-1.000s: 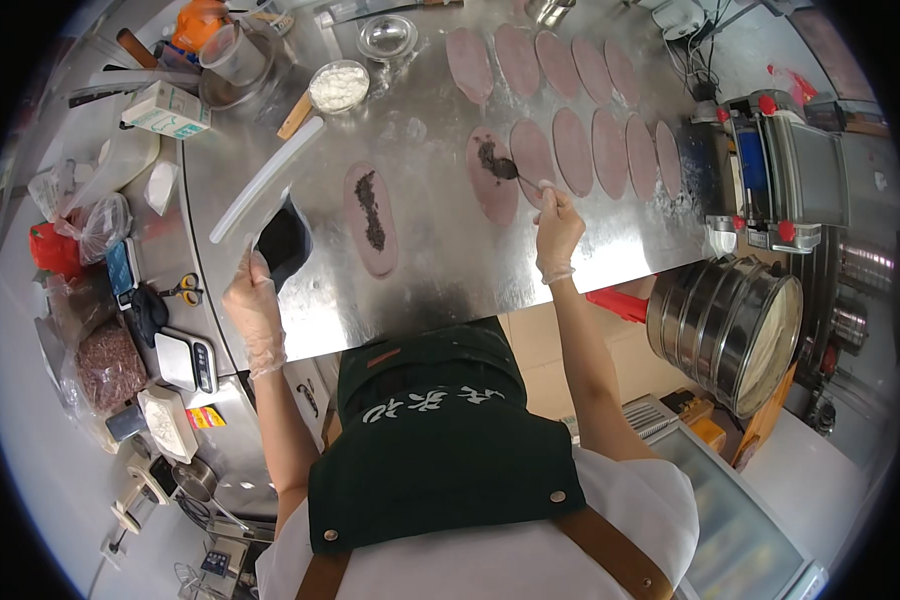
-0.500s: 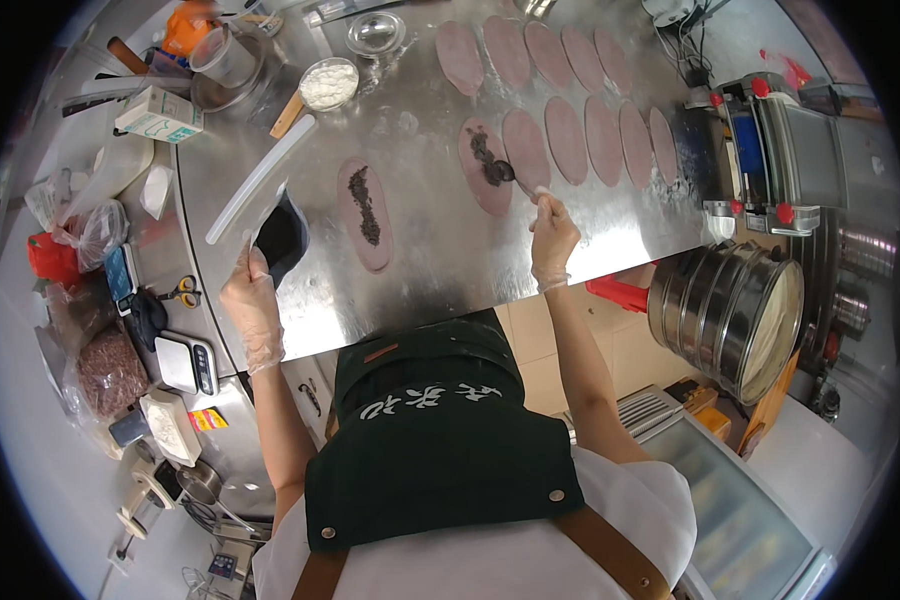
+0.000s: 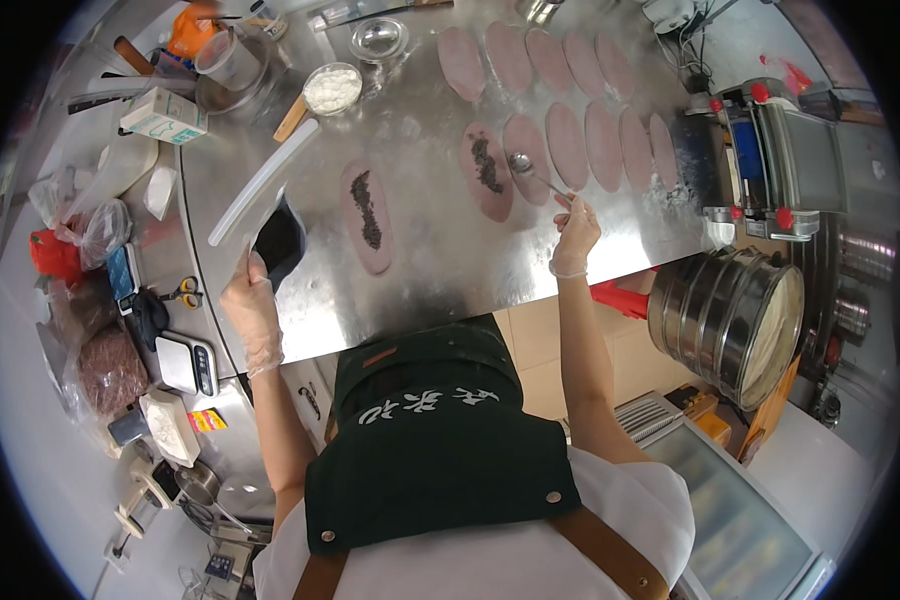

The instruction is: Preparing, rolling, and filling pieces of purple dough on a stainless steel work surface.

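Observation:
My gloved left hand [image 3: 249, 308] is closed on the edge of a pouch [image 3: 282, 240] with a dark inside. In my gloved right hand [image 3: 576, 236] is the handle of a metal spoon [image 3: 520, 163]. The spoon's bowl is over a bare oval of pinkish dough [image 3: 526, 188]. Just left of it, a dough oval [image 3: 497, 208] bears a strip of dark crumbly filling [image 3: 485, 165]. Another oval [image 3: 379, 260], nearer the pouch, has a longer strip of the same filling [image 3: 367, 205]. Several plain ovals [image 3: 604, 150] lie in two rows to the right.
A long translucent strip [image 3: 263, 183] lies beside the pouch. Behind it are a bowl of white powder [image 3: 332, 90] and a glass bowl [image 3: 379, 40]. A roller machine [image 3: 770, 160] stands at the right, above stacked metal sieves [image 3: 725, 320]. Scissors [image 3: 185, 291] and a scale [image 3: 185, 363] are at left.
My right hand has moved right and slightly nearer me, taking the spoon off the filled oval. Dark filling that was at the spoon now lies on that oval. My left hand stays on the pouch.

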The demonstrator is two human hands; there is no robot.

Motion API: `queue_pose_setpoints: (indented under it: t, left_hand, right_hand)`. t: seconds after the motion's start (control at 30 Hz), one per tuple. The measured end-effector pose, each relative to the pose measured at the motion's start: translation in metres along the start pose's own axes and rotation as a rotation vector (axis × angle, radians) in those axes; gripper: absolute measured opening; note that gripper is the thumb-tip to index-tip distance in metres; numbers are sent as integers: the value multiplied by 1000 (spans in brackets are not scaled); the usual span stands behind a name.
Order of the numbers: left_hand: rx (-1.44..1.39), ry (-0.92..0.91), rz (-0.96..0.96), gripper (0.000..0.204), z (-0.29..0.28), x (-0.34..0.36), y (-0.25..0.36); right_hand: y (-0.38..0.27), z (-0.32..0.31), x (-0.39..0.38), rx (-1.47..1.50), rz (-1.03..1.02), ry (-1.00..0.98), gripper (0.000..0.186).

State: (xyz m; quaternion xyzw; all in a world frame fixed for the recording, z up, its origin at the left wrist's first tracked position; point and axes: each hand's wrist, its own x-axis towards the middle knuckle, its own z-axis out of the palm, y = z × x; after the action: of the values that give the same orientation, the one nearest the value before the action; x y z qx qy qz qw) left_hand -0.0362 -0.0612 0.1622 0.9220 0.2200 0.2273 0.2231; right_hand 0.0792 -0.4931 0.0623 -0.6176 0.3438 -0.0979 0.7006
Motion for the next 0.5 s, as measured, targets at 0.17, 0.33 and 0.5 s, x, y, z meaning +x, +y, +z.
queue_pose_setpoints:
  t: [0.17,0.33,0.5]
  left_hand:
    - [19,-81,-107,27,-3,0,9]
    - [37,-88,-108,27,-4,2,12]
    - [13,-75,-86,28,-6,2,11]
  right_hand:
    - [-16,27,20,-185,-304,58,25]
    - [-7,37,22,-761,-712,-14,23]
    - [-2,32,29,-774,-787,7,26]
